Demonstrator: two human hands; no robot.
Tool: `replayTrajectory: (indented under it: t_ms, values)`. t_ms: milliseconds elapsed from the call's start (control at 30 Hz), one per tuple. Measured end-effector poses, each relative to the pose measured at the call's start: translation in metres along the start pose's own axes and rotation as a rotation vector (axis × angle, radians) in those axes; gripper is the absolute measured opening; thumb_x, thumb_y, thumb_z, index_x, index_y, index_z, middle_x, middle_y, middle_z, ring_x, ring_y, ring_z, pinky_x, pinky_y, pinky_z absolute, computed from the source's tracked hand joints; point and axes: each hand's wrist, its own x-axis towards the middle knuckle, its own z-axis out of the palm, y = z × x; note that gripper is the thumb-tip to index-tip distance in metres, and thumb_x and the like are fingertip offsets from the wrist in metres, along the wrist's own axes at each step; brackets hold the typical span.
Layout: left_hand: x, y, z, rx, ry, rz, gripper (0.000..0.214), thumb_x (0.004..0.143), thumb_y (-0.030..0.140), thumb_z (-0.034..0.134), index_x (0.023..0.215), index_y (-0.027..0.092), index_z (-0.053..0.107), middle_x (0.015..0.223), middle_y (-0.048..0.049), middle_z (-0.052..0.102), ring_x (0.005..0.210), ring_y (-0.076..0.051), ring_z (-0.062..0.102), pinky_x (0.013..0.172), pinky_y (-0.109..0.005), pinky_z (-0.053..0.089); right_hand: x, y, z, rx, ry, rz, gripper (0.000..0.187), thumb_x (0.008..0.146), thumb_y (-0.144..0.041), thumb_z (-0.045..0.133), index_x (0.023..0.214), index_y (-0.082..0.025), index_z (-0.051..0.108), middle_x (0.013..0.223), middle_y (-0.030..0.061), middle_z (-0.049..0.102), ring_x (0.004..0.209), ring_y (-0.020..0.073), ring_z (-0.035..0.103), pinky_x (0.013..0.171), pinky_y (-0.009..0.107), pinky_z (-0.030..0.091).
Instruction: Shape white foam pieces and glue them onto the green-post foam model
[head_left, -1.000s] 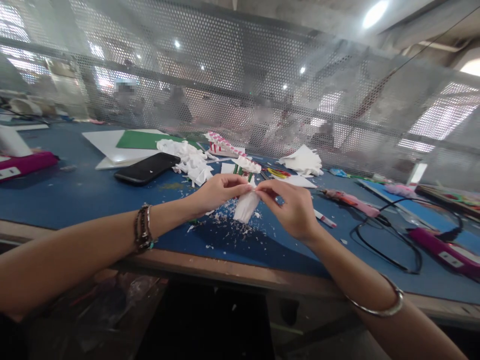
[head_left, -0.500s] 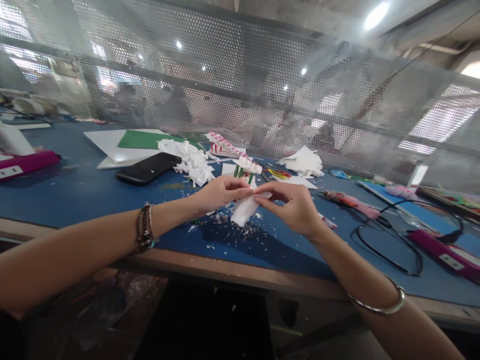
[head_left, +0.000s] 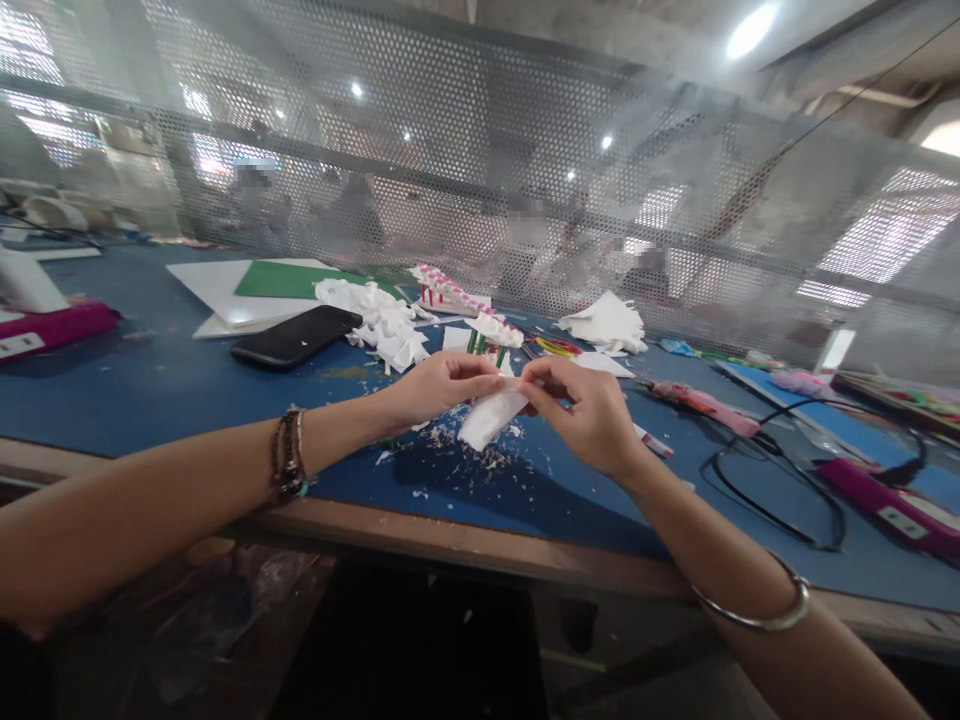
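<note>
Above the blue table [head_left: 150,400], left hand [head_left: 435,385] and right hand [head_left: 592,420] pinched a paper strip [head_left: 486,420] between them, slanting down-left.

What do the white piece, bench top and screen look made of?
White piece: likely thin foam or paper, matte; it bends, crumbs lie below. Bench top: matte blue mat, perhaps rubber, wood edge. Screen: grey perforated sheet metal, regular holes.

Frame centre: left hand [head_left: 435,388] and right hand [head_left: 589,415] pinch folded white paper strip [head_left: 489,417] above blue worktable [head_left: 150,385]; black smartphone [head_left: 295,337] upper left.
</note>
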Motion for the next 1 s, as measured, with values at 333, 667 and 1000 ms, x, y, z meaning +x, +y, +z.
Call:
replayTrajectory:
  t_ms: [333,667,1000]
  values:
    - [0.0014,-0.0001,0.0008,-0.013,0.024,0.013,0.013,0.068,0.026,0.054,0.067,0.014,0.06,0.062,0.001,0.054,0.058,-0.007,0.044,0.056,-0.019,0.032,-0.0013,0.0001,-0.0014,0.203,-0.121,0.064,0.013,0.074,-0.023,0.053,0.082,-0.017,0.06,0.068,-0.0012,0.065,0.058,0.0083,0.061,0.057,0.02,0.048]
    - [0.0002,0.0008,-0.001,0.007,0.038,0.01,0.014,0.069,0.026,0.054,0.068,0.012,0.059,0.061,0.0013,0.052,0.056,-0.006,0.042,0.052,-0.017,0.031,0.0026,-0.0016,0.0049,0.58,-0.08,0.282,0.012,0.074,-0.022,0.051,0.081,-0.016,0.058,0.064,-0.001,0.064,0.058,0.0087,0.062,0.058,0.021,0.05]
    - [0.0008,-0.0012,-0.0014,0.068,0.05,0.024,0.019,0.069,0.032,0.053,0.071,0.014,0.059,0.059,0.0017,0.049,0.053,-0.007,0.037,0.05,-0.02,0.027,0.0008,-0.001,-0.0035,0.137,-0.079,0.046,0.023,0.071,-0.015,0.046,0.09,-0.019,0.06,0.062,-0.0027,0.061,0.056,0.0073,0.055,0.058,0.021,0.045]
